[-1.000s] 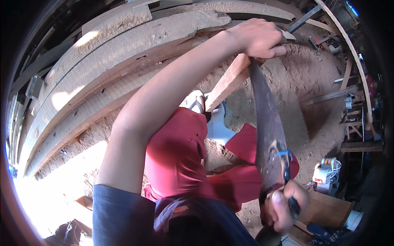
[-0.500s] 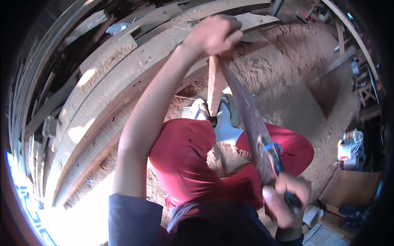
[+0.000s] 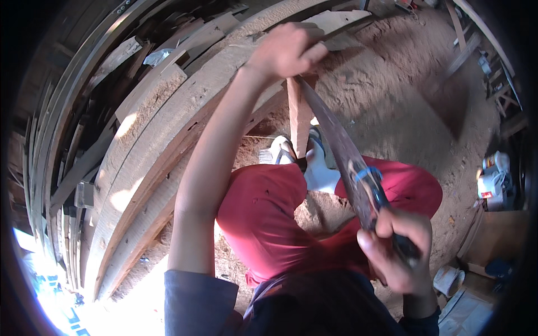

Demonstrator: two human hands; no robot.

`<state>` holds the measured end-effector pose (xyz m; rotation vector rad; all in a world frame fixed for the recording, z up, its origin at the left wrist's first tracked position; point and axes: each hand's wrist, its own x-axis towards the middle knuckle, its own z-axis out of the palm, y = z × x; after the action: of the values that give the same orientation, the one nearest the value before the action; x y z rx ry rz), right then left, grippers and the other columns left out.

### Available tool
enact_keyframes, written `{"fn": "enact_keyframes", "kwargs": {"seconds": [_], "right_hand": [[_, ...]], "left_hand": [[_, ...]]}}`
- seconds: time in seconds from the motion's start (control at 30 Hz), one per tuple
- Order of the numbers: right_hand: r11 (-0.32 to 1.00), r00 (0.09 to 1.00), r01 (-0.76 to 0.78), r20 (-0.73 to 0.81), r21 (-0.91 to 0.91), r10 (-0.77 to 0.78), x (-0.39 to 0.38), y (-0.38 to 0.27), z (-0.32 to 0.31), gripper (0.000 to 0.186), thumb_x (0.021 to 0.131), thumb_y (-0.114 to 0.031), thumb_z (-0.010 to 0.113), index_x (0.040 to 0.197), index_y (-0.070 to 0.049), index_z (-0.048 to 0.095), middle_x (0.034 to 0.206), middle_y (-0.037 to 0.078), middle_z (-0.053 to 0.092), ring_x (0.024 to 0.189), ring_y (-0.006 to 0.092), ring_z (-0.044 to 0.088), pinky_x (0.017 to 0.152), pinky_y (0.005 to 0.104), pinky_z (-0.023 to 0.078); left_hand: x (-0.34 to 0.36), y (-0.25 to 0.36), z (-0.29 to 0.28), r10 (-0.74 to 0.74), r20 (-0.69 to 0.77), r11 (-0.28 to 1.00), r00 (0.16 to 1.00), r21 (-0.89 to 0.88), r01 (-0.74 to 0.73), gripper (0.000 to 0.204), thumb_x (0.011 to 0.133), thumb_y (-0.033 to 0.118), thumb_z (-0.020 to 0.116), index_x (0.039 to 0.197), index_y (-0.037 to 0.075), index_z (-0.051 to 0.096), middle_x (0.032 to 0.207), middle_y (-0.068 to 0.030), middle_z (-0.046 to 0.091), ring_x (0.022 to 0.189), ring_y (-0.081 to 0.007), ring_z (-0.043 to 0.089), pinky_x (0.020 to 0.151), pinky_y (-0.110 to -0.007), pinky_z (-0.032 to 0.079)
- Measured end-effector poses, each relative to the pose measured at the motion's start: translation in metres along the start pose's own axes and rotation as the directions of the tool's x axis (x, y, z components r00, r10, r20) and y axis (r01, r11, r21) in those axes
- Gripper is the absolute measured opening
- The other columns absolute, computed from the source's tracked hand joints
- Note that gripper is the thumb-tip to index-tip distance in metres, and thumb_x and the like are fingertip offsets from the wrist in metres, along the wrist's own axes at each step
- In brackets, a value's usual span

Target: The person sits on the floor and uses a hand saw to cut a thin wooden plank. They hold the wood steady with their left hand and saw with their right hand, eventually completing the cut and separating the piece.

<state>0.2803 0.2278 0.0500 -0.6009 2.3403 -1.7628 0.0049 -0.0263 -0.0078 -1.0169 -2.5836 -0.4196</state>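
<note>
Right hand (image 3: 397,251) gripping saw (image 3: 336,139), left hand (image 3: 287,51) clasping wooden piece (image 3: 298,115); firm bracing likely keeping strokes straight.

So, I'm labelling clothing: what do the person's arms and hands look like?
The left hand and right hand are bare, without gloves. The left sleeve is short and dark blue, leaving the forearm bare; a dark right sleeve shows only partly.

The bare right hand (image 3: 399,270) grips a long, tapered, dark metal handsaw (image 3: 336,138). The bare left hand (image 3: 287,51) is at the upper end of a narrow, pale brown wooden bar (image 3: 299,116). Thick grey-brown timbers (image 3: 168,123) lie at left.
</note>
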Motion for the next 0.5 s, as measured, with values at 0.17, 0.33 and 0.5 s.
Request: {"fn": "enact_keyframes", "kwargs": {"seconds": [0.17, 0.33, 0.5], "right_hand": [[0.965, 0.92, -0.216, -0.3, 0.15, 0.253, -0.046, -0.021, -0.008, 0.035, 0.076, -0.013, 0.077, 0.061, -0.008, 0.047, 0.048, 0.0, 0.045, 0.042, 0.0093, 0.045, 0.045, 0.0285, 0.033], [0.86, 0.877, -0.393, -0.15, 0.325, 0.457, -0.005, -0.025, 0.006, 0.043, 0.089, -0.013, 0.068, 0.061, -0.008, 0.036, 0.046, 0.0, 0.038, 0.035, 0.0086, 0.038, 0.036, 0.0256, 0.029], [0.756, 0.894, -0.417, 0.377, 0.504, 0.242, -0.038, -0.019, -0.065, 0.016, 0.099, -0.003, 0.048, 0.085, -0.005, 0.04, 0.057, 0.007, 0.048, 0.044, 0.0142, 0.048, 0.039, 0.0312, 0.038]], "left_hand": [[0.005, 0.002, -0.002, -0.068, -0.036, 0.996, 0.997, -0.052, 0.066, 0.04, 0.094, 0.034, 0.047, 0.09, -0.002, 0.062, 0.089, -0.0249, 0.066, 0.088, -0.0435, 0.064, 0.081, -0.053, 0.05], [-0.004, 0.012, 0.005, 0.062, -0.078, 0.996, 0.995, -0.063, -0.067, 0.039, 0.094, 0.035, 0.05, 0.089, 0.002, 0.071, 0.084, -0.0221, 0.07, 0.085, -0.0412, 0.068, 0.08, -0.051, 0.054], [-0.007, 0.0, 0.004, 0.039, -0.173, 0.998, 0.984, -0.037, -0.046, 0.042, 0.096, 0.038, 0.048, 0.097, 0.002, 0.069, 0.089, -0.023, 0.07, 0.089, -0.0425, 0.068, 0.084, -0.052, 0.054]]}}
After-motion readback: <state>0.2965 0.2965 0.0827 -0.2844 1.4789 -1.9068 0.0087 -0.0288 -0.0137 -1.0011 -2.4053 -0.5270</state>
